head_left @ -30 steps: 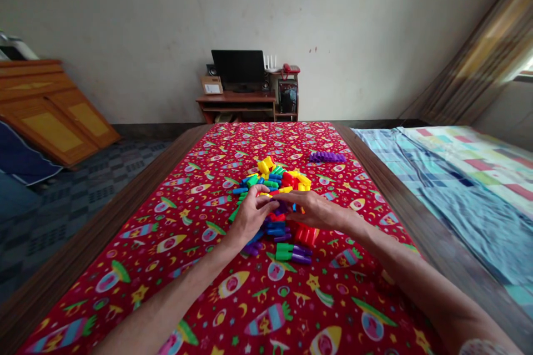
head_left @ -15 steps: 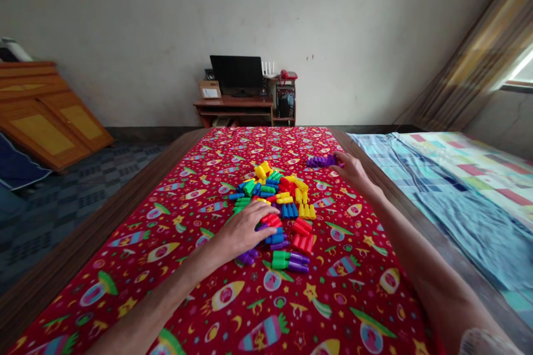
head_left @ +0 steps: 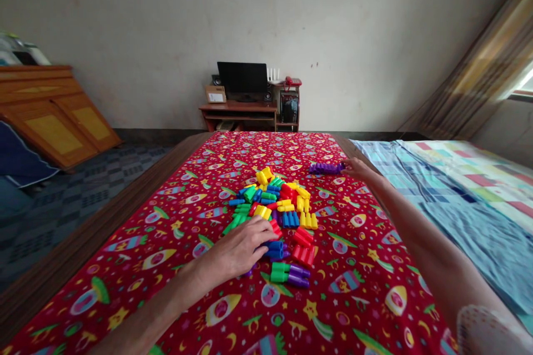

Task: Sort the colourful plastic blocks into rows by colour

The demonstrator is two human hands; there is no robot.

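Note:
Plastic building blocks in several colours lie in a loose pile on a red patterned cloth. My left hand rests at the near left of the pile. Its fingers are bent and its thumb is apart from them, beside a red block and a blue block; part of the space under the palm is hidden. Farther off at the right, my right hand has its fingertips closed on the right end of a row of purple blocks. Close by the left hand lies a joined green and purple piece.
The cloth covers a long brown table. A bed with a checked sheet stands at the right. Beyond the table are a desk with a monitor and, at the left, a wooden cabinet.
The view has tilted slightly. My left hand has drawn back a little, uncovering more green and yellow blocks. My right hand has shifted to the right end of the purple row.

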